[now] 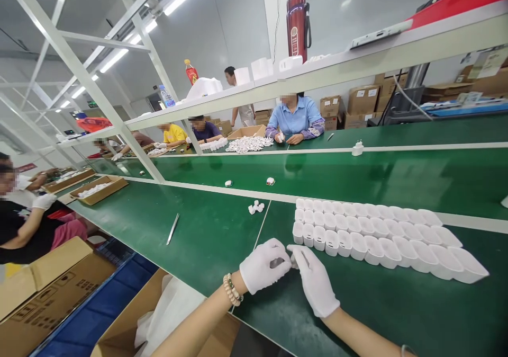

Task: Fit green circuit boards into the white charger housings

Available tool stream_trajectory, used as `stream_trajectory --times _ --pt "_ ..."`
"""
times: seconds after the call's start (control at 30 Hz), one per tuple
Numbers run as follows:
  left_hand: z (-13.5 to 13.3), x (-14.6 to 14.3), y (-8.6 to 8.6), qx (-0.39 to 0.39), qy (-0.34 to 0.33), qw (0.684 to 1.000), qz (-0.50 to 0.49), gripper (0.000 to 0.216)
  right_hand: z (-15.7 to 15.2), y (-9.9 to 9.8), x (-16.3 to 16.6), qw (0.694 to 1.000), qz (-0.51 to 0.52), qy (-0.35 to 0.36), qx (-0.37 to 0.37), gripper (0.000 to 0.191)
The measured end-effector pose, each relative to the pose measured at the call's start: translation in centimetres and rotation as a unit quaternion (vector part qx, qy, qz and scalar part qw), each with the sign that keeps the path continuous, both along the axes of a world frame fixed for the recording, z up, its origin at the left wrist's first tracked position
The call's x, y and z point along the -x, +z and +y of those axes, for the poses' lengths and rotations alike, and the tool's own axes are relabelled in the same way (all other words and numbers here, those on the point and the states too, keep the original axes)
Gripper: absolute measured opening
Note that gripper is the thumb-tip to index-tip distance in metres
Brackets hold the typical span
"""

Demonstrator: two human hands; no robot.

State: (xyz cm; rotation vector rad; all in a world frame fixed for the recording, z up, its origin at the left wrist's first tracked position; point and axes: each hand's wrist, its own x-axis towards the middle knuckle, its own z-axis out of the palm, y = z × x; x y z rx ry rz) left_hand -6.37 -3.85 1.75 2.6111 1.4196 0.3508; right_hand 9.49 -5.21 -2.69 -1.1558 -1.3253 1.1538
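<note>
My left hand [265, 267], in a white glove and with a beaded bracelet at the wrist, is closed, thumb and fingertips pinched together. My right hand [314, 282], gloved too, meets it fingertip to fingertip above the green table [222, 230]. Between the fingertips is a small whitish part [293, 261], mostly covered by the gloves, so its shape cannot be made out. To the right of my hands, white plastic housings [373, 248] stand side by side in three long rows. A little cluster of small white pieces [256, 207] lies beyond my left hand.
Metal tweezers [172, 229] lie to the left. Across a pale rail, a green belt [317, 171] carries small white units [270, 181] and a white plug [357, 148]. A shelf [317, 73] with a flask [297, 26] spans above. Co-workers sit opposite and left; cartons [51, 277] stand lower left.
</note>
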Motion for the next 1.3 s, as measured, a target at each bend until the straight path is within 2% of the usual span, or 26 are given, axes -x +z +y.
stream_trajectory --times 0.13,0.23,0.3,0.37,0.5,0.6,0.7,0.77,0.83,1.0,1.13,1.23,1.3 --pt "0.4 -0.7 -0.9 -0.012 0.068 0.997 0.042 0.023 -0.1 0.2 -0.2 1.0 -0.012 -0.012 0.007 0.039" --pt "0.4 -0.9 -1.8 -0.007 0.056 0.995 0.087 0.031 -0.2 0.2 -0.3 1.0 -0.024 -0.002 0.009 0.038" --pt "0.1 -0.2 -1.7 -0.008 0.04 0.993 0.108 0.028 -0.2 0.1 -0.3 0.999 -0.032 0.004 0.014 0.037" --pt "-0.6 1.6 -1.0 -0.016 0.054 0.991 0.121 0.021 -0.2 -0.1 -0.2 0.999 -0.037 0.007 0.019 0.037" --pt "-2.8 7.2 0.4 -0.037 0.15 0.98 0.128 0.022 -0.1 -0.4 0.0 0.999 -0.036 0.006 0.027 0.037" --pt "-4.6 10.6 -0.3 -0.029 0.188 0.972 0.14 0.022 -0.3 -0.5 0.2 0.999 -0.033 0.004 0.029 0.036" --pt "-5.5 11.5 -1.6 -0.026 0.206 0.967 0.149 0.022 -0.5 -0.4 0.6 0.999 -0.043 0.016 0.029 0.035" --pt "-5.1 10.8 -1.8 -0.031 0.209 0.967 0.146 0.024 -0.6 0.1 0.7 0.998 -0.054 0.037 0.022 0.036" --pt "-3.7 9.4 -1.1 -0.035 0.195 0.971 0.135 0.025 -0.5 1.1 0.3 0.996 -0.07 0.056 0.008 0.037" --pt "2.6 3.6 1.3 -0.03 0.131 0.985 0.104 0.019 2.2 5.2 -2.8 0.977 -0.19 0.025 -0.094 0.038" --pt "7.1 -0.2 1.4 -0.011 0.108 0.992 0.065 0.027 7.2 9.2 -5.3 0.95 -0.282 0.009 -0.137 0.026" --pt "8.0 -1.0 0.9 -0.008 0.092 0.995 0.04 0.027 11.9 11.3 -5.9 0.929 -0.336 0.012 -0.153 0.025" --pt "7.8 -0.9 0.5 -0.014 0.085 0.996 0.029 0.023 15.0 12.1 -5.6 0.92 -0.359 0.025 -0.155 0.026"
